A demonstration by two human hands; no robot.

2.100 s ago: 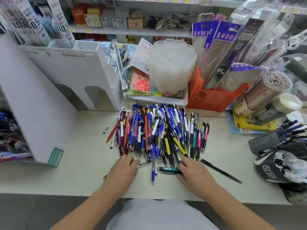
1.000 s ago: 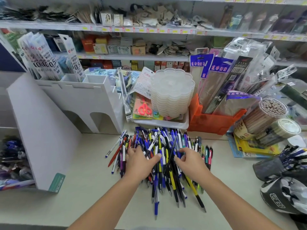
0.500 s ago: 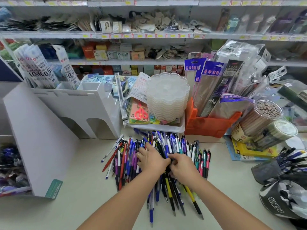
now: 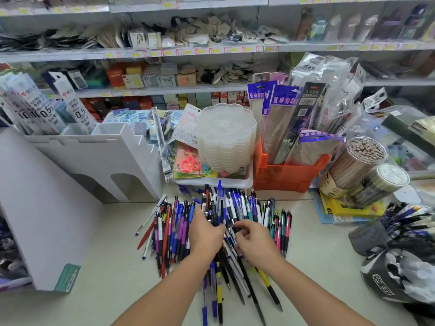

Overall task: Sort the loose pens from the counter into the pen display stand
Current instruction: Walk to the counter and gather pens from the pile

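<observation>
The loose pens (image 4: pixel 219 234) lie in one large heap in the middle of the desk (image 4: pixel 98 278), barrels mostly pointing near to far, just in front of a white tray (image 4: pixel 244 182) at the far edge. Your left hand (image 4: pixel 206 234) is curled around a bundle of pens (image 4: pixel 217 208) lifted from the middle of the heap; your right hand (image 4: pixel 253 241), touching the same bundle from the right, has its fingers bent and pinching at the barrels. The white pen display stand (image 4: pixel 101 156) is at far left, with a tall white panel (image 4: pixel 35 208) nearer on the left. Judged from their look, the pens are light, stiff and smooth, so a loose bundle is likely to slide apart; take hold around the middle of the barrels and square the ends before lifting. Counts: one heap, far too many pens to count singly, certainly dozens; one display stand; one orange bin (image 4: pixel 284 175) at far right; two round tubs of pencils (image 4: pixel 360 165) beyond it; two hands.
</observation>
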